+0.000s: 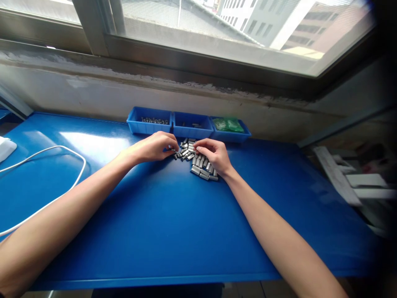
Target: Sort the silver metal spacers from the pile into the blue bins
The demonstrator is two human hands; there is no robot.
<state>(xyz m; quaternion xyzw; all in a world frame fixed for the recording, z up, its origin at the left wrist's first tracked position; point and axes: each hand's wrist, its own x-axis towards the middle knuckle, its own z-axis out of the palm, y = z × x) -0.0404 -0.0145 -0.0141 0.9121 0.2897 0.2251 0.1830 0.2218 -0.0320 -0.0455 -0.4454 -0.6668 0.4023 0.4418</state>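
A pile of small silver metal sleeves (204,170) lies on the blue table, some in tidy rows at the right and others loose at the left. My left hand (159,145) is at the pile's left edge, its thumb and fingertips pinched on a small metal piece (174,153). Over the upper right of the pile, my right hand (217,155) has thumb and forefinger closed at a metal sleeve. Its palm and curled fingers hide part of the rows.
Three joined blue bins stand behind the pile: one with small metal parts (155,121), a middle bin (192,131) with a few pieces, one with a green bag (231,124). A white cable (81,165) loops across the blue table (161,236). A window is behind.
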